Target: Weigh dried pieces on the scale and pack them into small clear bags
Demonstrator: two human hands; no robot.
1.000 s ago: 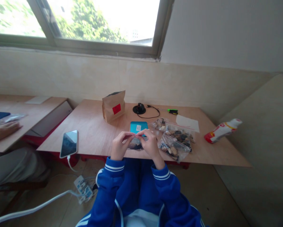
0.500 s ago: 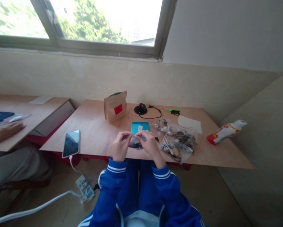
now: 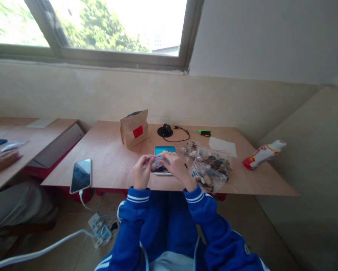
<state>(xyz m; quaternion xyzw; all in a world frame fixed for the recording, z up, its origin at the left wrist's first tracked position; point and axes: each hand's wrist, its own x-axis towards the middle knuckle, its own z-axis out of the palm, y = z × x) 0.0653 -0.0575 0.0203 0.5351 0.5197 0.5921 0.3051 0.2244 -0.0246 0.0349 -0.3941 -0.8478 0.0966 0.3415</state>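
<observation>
Between my hands hangs a small clear zip bag (image 3: 159,168) with dark bits in it and a reddish strip along its top. My left hand (image 3: 142,170) is closed, pinching the left end of that top edge. My right hand (image 3: 176,165) has its fingers on the right part of the same edge, pinched there. Behind and below the bag lies a flat teal device with a pale front edge (image 3: 165,149), partly hidden by the bag and my fingers. Just right of my right hand are several larger clear zip bags (image 3: 211,171) filled with dark and tan dried pieces.
A brown paper pouch (image 3: 134,130), black round stand (image 3: 165,130) with a cable, green-black screwdriver (image 3: 204,133) and white paper (image 3: 222,146) lie farther back. A bottle (image 3: 263,154) tilts at right; a plugged-in phone (image 3: 81,175) overhangs the left edge. Another person's hand (image 3: 3,162) rests at far left.
My right hand's fingers have shifted along the bag's top edge and the bag tilts more. More of the teal device's front shows. The whole view has shifted slightly.
</observation>
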